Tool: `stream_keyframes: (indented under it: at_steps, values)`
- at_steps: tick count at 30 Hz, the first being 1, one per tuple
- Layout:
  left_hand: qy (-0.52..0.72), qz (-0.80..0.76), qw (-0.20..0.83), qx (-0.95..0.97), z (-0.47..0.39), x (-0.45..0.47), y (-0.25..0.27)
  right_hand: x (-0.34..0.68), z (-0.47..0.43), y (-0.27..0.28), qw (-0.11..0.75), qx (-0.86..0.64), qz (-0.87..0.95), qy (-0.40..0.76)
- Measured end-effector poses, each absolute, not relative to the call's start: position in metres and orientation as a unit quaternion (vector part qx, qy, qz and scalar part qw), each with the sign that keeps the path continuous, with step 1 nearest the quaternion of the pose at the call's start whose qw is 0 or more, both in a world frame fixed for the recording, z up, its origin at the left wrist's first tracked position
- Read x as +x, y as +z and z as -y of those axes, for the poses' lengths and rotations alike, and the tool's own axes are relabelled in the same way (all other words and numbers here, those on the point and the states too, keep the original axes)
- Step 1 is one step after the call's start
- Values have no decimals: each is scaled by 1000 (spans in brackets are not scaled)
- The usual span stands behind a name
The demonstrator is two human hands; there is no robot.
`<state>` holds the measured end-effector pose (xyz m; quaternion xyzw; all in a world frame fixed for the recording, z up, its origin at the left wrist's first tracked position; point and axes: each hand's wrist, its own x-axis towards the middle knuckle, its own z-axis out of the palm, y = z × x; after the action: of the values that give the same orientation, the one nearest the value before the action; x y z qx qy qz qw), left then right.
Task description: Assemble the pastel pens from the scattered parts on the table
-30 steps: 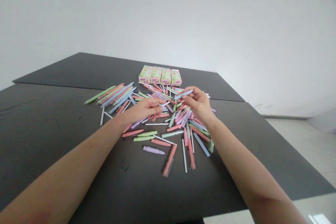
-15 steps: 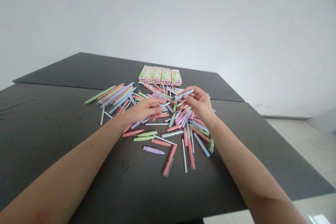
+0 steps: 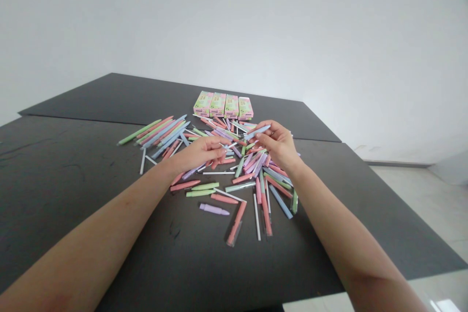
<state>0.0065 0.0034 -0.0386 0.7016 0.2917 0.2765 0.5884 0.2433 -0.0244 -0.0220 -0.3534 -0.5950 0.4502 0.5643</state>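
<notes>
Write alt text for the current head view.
The right hand holds a blue pen barrel and the left hand a slim pale piece, above scattered pastel pen parts on a dark table; four pink-and-green boxes sit behind.

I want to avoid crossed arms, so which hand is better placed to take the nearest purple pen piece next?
Probably the left hand: it is closer to the purple pen piece. The right hand is farther, holding a blue piece. The left also holds a pale piece.
</notes>
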Motion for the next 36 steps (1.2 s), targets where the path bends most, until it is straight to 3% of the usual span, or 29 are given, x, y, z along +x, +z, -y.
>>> stream_keyframes:
  at_steps: [36]
  values:
    - [271,-292,583,708,-3,7,-38,235,26,-27,548,-319,574,518]
